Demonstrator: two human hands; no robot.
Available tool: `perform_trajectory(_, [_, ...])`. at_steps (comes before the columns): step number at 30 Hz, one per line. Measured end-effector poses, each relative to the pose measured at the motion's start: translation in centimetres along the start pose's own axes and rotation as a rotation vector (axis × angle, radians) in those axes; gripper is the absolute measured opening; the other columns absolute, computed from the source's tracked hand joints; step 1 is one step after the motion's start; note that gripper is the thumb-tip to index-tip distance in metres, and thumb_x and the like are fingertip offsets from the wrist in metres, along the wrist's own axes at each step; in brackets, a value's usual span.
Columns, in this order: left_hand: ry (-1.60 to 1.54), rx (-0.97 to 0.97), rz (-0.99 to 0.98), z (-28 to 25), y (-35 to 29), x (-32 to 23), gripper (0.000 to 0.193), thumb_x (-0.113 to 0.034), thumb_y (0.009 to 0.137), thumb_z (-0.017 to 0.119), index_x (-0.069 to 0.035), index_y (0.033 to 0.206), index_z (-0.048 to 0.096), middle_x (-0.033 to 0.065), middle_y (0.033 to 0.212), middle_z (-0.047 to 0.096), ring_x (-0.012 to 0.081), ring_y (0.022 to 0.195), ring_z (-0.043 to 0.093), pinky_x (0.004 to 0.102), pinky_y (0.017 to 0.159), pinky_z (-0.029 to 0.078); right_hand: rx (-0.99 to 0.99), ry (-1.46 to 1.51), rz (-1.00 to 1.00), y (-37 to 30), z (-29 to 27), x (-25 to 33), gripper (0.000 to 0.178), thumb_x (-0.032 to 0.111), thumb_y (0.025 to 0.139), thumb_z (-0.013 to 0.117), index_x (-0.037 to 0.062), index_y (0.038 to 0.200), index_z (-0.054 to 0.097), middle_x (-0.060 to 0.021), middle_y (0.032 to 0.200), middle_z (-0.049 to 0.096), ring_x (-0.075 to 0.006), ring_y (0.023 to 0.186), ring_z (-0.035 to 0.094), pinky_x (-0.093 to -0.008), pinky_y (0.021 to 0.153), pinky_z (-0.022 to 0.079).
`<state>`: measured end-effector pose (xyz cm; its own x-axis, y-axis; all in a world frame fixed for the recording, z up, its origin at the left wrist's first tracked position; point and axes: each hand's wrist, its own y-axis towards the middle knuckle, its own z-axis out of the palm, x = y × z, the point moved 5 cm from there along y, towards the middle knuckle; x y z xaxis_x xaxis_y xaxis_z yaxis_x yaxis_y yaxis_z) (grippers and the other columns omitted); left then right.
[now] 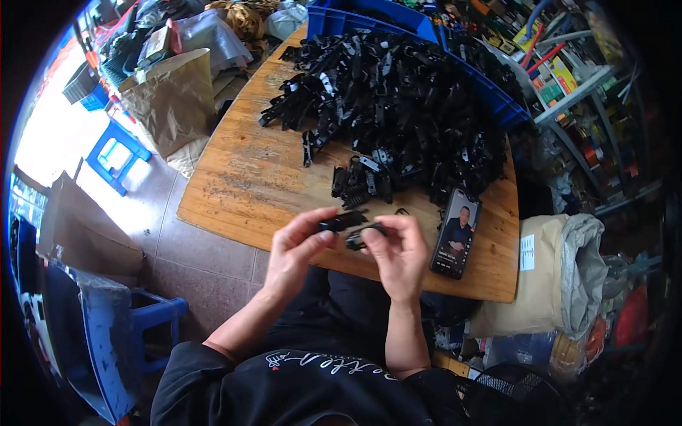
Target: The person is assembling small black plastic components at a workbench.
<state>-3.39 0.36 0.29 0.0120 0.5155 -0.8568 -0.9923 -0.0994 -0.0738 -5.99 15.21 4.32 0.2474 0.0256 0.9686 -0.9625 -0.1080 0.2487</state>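
Observation:
Over the near edge of the wooden table, my two hands are close together. My left hand pinches a long black clip-like part between thumb and fingers. A second small black part, with a shiny metal-looking piece, is gripped by my right hand. The two parts nearly meet; whether they touch I cannot tell. Beyond them lies a large heap of similar black parts, some with silvery plates. A few black coil springs seem to lie at the heap's near edge.
A phone with a lit screen lies right of my hands. Blue crates stand along the table's far side. Brown paper sacks and blue plastic stools are at left. A large sack and cluttered shelves are at right.

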Motion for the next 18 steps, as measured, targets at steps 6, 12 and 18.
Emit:
perform_trajectory(6, [-0.069,0.134,-0.081,2.6,-1.0,1.2,0.035,-0.002,0.082,0.057,0.0,0.117,0.052,0.0063,0.09,0.061,0.0115,0.082,0.057,0.0243,0.078,0.044,-0.217,-0.145,-0.183,-1.2,-1.6,0.4,0.023,0.005,0.078,0.066,-0.0014,0.091,0.048,-0.0043,0.077,0.053,-0.0075,0.056,0.053,-0.018,0.053,0.046])
perform_trajectory(12, [-0.021,0.122,-0.073,2.5,-1.1,1.3,0.038,-0.003,0.083,0.058,0.0,0.119,0.051,0.0068,0.093,0.061,0.0114,0.084,0.057,0.0235,0.079,0.044,-0.217,-0.261,-0.245,-1.7,-1.4,0.3,0.025,0.004,0.076,0.069,-0.0006,0.089,0.048,-0.0058,0.078,0.054,-0.0082,0.059,0.053,-0.0181,0.055,0.044])
perform_trajectory(18, [0.05,0.089,-0.034,2.1,-0.6,0.7,0.036,-0.002,0.078,0.063,0.001,0.113,0.053,0.0059,0.091,0.06,0.0119,0.081,0.057,0.0244,0.076,0.045,-0.165,-0.485,-0.437,-2.0,-0.1,0.0,0.03,0.011,0.073,0.072,0.0012,0.093,0.052,-0.0094,0.082,0.054,-0.0163,0.073,0.053,-0.0271,0.063,0.044])
